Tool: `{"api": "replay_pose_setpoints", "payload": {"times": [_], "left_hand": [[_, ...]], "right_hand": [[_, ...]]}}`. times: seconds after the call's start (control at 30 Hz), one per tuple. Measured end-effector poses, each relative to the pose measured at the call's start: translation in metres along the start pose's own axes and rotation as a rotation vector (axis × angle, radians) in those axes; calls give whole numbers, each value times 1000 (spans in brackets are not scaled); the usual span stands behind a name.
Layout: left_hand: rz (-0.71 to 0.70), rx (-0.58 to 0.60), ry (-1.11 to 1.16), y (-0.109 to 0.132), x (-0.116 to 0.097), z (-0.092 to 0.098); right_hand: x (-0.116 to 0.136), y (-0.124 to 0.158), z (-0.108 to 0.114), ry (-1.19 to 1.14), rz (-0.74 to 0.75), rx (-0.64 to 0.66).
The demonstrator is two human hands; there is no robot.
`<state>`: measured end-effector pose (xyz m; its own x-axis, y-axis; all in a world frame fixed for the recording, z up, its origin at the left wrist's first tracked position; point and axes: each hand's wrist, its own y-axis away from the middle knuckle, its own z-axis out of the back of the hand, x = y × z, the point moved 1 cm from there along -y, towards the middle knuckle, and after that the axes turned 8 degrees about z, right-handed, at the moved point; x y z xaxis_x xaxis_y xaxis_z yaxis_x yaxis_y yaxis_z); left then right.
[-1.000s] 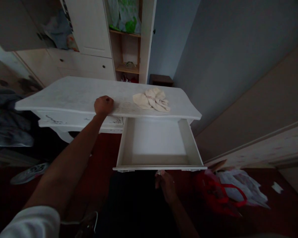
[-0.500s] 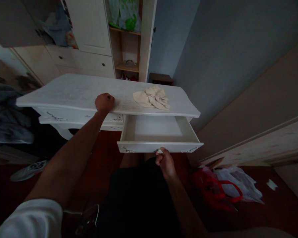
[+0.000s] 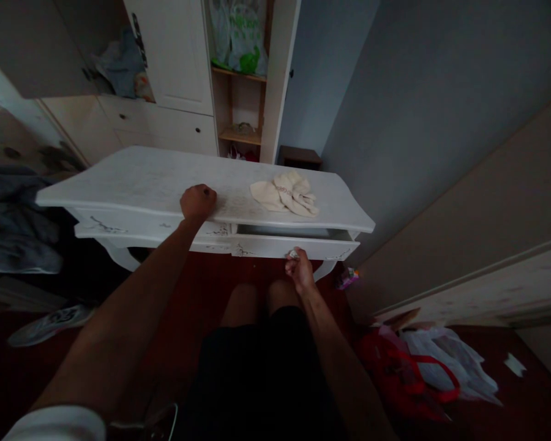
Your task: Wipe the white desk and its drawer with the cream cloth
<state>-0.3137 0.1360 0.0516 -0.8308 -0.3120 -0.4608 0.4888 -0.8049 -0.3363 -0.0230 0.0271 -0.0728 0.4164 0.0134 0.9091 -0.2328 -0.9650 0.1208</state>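
A white desk [image 3: 156, 174] with carved drawer fronts stands before me. My left hand [image 3: 199, 201] rests on the front part of its top as a closed fist; whether anything is inside the fist is hidden. The right drawer [image 3: 319, 250] stands partly open, with a narrow strip of its inside showing. At the middle of its front, my right hand [image 3: 298, 269] pinches the pale drawer knob [image 3: 293, 253]. A crumpled cream cloth [image 3: 287, 193] lies on the desktop, right of my left hand.
Behind the desk, a white cabinet [image 3: 179, 67] has open shelves with plastic bags [image 3: 241, 37]. A red bag [image 3: 390, 367] and a clear plastic bag [image 3: 454, 364] lie on the floor at right. Grey fabric [image 3: 13, 226] hangs at left, above a shoe [image 3: 50, 324].
The right drawer has moved inward, from wide open to a narrow gap, with my right hand on its knob. My left hand has stayed on the desktop. The view has shifted slightly.
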Motion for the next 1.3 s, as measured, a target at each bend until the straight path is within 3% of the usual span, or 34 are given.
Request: {"api": "replay_pose_setpoints", "payload": {"times": [0.33, 0.73, 0.9, 1.03, 1.1, 1.17, 1.23, 1.3], "left_hand": [[28, -19, 0, -1, 1, 0], [33, 18, -16, 0, 0, 3], [30, 7, -12, -1, 2, 0], [14, 19, -3, -1, 3, 1], [11, 21, 1, -1, 4, 2], [6, 17, 8, 0, 4, 2], [-1, 20, 16, 1, 4, 3], [-11, 29, 19, 1, 5, 3]], "right_hand": [[3, -47, -17, 54, -44, -22], [4, -68, -19, 77, -78, 27], [19, -60, -15, 103, -266, 135], [34, -37, -3, 412, -397, 328], [47, -27, 0, 619, -288, 450], [68, -23, -5, 736, -71, 537], [95, -28, -18, 772, 182, 537], [124, -39, -38, 820, 460, 444]]}}
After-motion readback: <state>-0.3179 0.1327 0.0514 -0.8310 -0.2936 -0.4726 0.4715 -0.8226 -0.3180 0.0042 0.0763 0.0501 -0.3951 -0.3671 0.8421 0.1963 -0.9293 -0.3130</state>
